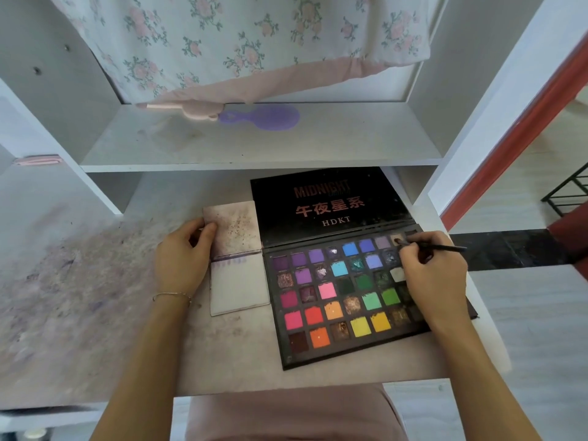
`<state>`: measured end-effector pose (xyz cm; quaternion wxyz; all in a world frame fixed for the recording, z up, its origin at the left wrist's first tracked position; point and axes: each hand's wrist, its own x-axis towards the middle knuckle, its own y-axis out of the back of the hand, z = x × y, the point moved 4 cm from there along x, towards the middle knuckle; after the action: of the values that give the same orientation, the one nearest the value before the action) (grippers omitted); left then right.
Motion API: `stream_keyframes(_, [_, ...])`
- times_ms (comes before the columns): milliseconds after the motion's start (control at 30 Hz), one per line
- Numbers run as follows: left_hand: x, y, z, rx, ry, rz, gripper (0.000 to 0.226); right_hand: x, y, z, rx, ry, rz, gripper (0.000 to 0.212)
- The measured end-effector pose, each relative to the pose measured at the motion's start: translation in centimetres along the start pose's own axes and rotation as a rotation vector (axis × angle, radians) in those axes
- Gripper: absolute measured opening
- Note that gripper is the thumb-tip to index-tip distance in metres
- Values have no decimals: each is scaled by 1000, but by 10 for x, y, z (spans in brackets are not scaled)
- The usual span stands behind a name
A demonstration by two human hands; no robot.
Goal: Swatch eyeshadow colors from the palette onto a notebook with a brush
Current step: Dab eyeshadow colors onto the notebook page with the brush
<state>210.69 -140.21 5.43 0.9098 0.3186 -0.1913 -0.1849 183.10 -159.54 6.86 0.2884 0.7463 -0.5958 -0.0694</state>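
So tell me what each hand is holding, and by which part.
The right hand pinches the brush near its bristle end, tip in a top-row pan. The left hand grips the notebook by its left edge.

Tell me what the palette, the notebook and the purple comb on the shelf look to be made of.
Palette: probably stiff cardboard, matte black; flat hinged lid with printed lettering, though plastic is possible.
Notebook: paper, matte; thin flat pages stained with powder and purple swatches.
Purple comb: likely moulded plastic; uniform colour, smooth rounded outline, but blurred.
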Motion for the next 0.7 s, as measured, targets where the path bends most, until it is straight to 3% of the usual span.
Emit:
stream_keyframes(367, [0,0,-1,-9,-3,-2,24,-7,-2,-11,20,41,-13,11])
stream_keyframes(500, [-1,-1,-1,-7,-7,-2,25,-17,-17,-31,198,31,-122,28])
stream_keyframes(700, [-2,0,2,-11,-11,2,23,-35,-60,-63,388,23,-366,24])
